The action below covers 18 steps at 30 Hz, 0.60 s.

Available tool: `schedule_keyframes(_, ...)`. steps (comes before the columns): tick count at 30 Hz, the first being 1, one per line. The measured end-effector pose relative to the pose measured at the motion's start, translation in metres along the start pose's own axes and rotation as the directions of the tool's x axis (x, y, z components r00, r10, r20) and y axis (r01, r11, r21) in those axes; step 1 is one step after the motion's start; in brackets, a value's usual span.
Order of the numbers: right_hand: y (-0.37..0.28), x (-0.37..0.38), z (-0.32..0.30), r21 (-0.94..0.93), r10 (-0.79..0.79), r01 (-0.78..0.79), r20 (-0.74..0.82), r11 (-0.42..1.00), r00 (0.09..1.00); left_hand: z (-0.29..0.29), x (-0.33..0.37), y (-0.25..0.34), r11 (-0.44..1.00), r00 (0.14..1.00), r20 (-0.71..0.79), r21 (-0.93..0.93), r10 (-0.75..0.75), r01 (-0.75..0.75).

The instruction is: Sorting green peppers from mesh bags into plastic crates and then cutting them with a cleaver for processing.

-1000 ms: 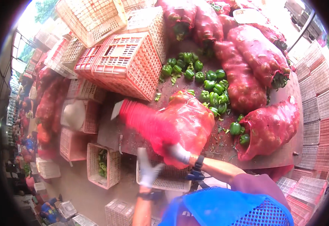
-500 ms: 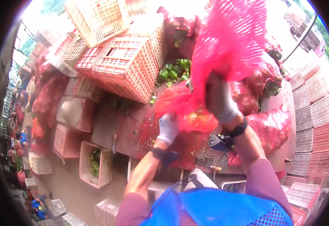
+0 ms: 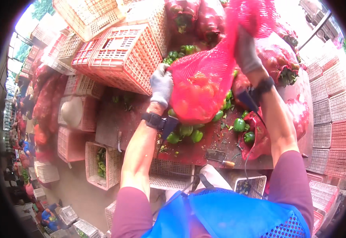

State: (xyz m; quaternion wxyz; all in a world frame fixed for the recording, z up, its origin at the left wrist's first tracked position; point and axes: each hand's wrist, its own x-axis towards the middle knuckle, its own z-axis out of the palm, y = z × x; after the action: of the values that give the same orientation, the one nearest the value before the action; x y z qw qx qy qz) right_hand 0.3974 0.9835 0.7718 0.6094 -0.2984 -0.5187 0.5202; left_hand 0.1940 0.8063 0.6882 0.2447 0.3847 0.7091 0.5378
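A red mesh bag [image 3: 196, 93] bulges with roundish peppers, tinted orange-red through the net. On its left edge, the gloved fingers of my left hand [image 3: 162, 83] are curled, closed on the netting. Farther up, my right hand [image 3: 247, 51], also gloved, grips the gathered upper part of the bag, and loose mesh spreads beyond it. Green peppers [image 3: 196, 136] lie on the reddish table below the bag, with others [image 3: 181, 53] behind it. At the right, another mesh bag [image 3: 260, 137] lies slack, with green peppers [image 3: 239, 125] at its mouth.
Stacked pink plastic crates [image 3: 121, 57] stand at the table's far left. Near the front edge lies a cleaver [image 3: 216, 156] with a wooden handle. A knife [image 3: 119, 141] rests at the left edge. Filled mesh bags [image 3: 278, 59] sit at the far right, and crates [image 3: 101, 164] stand below.
My left hand has shifted up and left along the bag. The bag's raised mesh has drawn in, and green peppers now show on the table around its lower end.
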Motion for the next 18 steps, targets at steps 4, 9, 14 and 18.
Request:
schedule_keyframes(4, -0.019, 0.023, -0.006, 0.026, -0.064, 0.063, 0.016, 0.998, 0.998, -0.022, 0.028, 0.042, 0.945, 0.988, 0.010, -0.294, 0.155, -0.145)
schedule_keyframes(9, -0.025, 0.028, 0.015, -0.087, -0.064, 0.068, 0.047, 0.994, 0.997, -0.050, 0.054, 0.073, 0.954, 0.951, -0.088, -0.024, 0.296, -0.300)
schedule_keyframes(14, -0.014, 0.008, 0.009, -0.133, -0.072, 0.075, 0.027, 0.988, 0.997, -0.072, 0.054, 0.056, 0.920, 0.970, -0.058, -0.308, 0.235, -0.241)
schedule_keyframes(18, -0.013, -0.011, 0.008, -0.177, -0.090, 0.093, 0.026, 0.980, 0.996, -0.104, 0.044, 0.108, 0.769, 0.897, -0.157, -0.468, 0.413, -0.436)
